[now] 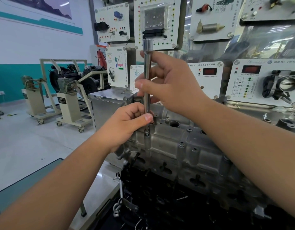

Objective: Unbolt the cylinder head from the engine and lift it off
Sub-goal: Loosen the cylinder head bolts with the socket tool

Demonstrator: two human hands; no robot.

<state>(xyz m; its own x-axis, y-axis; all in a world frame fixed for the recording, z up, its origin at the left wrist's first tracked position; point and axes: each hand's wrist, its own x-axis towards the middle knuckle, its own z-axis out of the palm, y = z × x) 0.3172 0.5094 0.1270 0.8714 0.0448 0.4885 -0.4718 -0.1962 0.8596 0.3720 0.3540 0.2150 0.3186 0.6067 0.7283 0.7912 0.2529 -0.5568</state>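
Observation:
A grey aluminium cylinder head [178,146] sits on top of a dark engine block [160,196] at the centre and lower right. A long chrome extension bar [147,67] with a socket end at its top stands upright over a bolt [146,131] at the head's near left corner. My right hand [168,82] grips the bar's middle with the fingers curled round it. My left hand [127,125] pinches the bar's lower end just above the bolt.
White training panels with sensors and a throttle body [282,85] stand behind the engine. A steel cabinet [105,105] is at the back left. Engines on wheeled stands [68,90] occupy the floor at the left. A dark-topped table [27,183] is at the lower left.

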